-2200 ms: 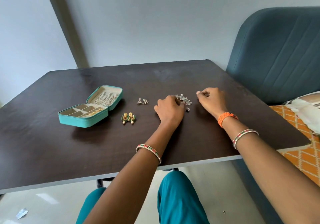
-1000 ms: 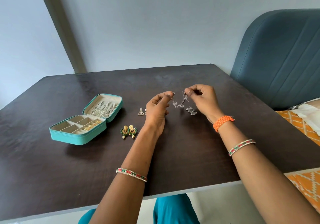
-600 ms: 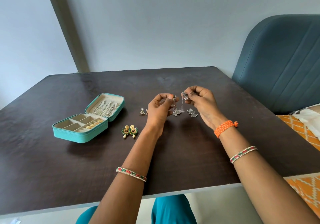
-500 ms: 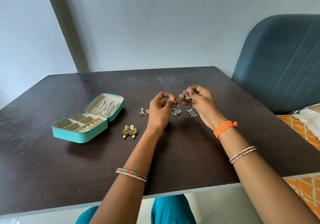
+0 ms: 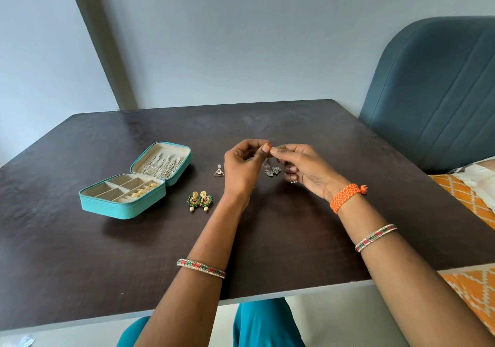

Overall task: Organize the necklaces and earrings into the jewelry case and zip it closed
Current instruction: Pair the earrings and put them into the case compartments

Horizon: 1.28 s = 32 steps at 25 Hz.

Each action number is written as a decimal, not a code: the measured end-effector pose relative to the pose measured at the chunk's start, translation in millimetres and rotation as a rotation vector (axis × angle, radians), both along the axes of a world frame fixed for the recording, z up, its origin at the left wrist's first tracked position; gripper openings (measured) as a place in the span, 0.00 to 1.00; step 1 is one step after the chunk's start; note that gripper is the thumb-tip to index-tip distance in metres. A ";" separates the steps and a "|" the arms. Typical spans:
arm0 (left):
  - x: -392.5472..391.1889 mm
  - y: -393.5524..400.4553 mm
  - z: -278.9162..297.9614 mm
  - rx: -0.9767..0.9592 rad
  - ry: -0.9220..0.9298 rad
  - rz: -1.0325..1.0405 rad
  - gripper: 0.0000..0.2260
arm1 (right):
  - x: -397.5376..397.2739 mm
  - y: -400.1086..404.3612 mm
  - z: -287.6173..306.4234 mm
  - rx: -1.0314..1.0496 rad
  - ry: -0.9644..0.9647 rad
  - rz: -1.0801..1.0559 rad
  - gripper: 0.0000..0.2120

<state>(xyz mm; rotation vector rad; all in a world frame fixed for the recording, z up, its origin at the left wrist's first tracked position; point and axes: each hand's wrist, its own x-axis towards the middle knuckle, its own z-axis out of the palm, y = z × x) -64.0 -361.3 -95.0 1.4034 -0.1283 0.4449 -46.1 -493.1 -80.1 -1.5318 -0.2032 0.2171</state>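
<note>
A teal jewelry case (image 5: 122, 207) lies open at the table's left, with silver chains in its lid and gold pieces in one tray compartment. My left hand (image 5: 242, 168) and my right hand (image 5: 305, 170) meet above the table's middle. Together they pinch the top of a silver necklace (image 5: 272, 170), whose dark silver pendants hang bunched below my fingertips. A pair of green and gold earrings (image 5: 199, 200) lies right of the case. A small triangular earring (image 5: 218, 171) lies just left of my left hand.
The dark wooden table (image 5: 281, 239) reaches to a pale near edge. A blue upholstered chair back (image 5: 439, 92) stands at the right, beside an orange patterned cloth (image 5: 471, 287). A grey wall rises behind the table.
Both hands lifted the silver necklace off the table and came together, so its two ends now meet at my fingertips. The case and the earrings did not move.
</note>
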 end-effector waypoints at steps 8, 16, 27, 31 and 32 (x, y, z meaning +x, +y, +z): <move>1.7 -0.3 0.0 -0.055 0.018 0.013 0.01 | -0.4 -1.9 2.3 -0.066 -0.067 -0.047 0.07; -2.4 0.0 2.5 0.052 0.076 -0.050 0.03 | -2.1 -2.3 2.4 -0.090 -0.059 -0.067 0.07; 2.1 3.6 -2.5 0.089 0.134 0.014 0.06 | 8.5 -8.3 3.3 0.044 0.176 -0.161 0.16; 1.1 3.8 -1.4 0.056 0.119 0.008 0.05 | 7.1 -17.3 4.8 0.177 0.112 -0.083 0.15; 1.2 3.6 -1.1 0.066 0.109 0.013 0.05 | 6.0 -17.3 4.8 0.170 0.083 -0.072 0.13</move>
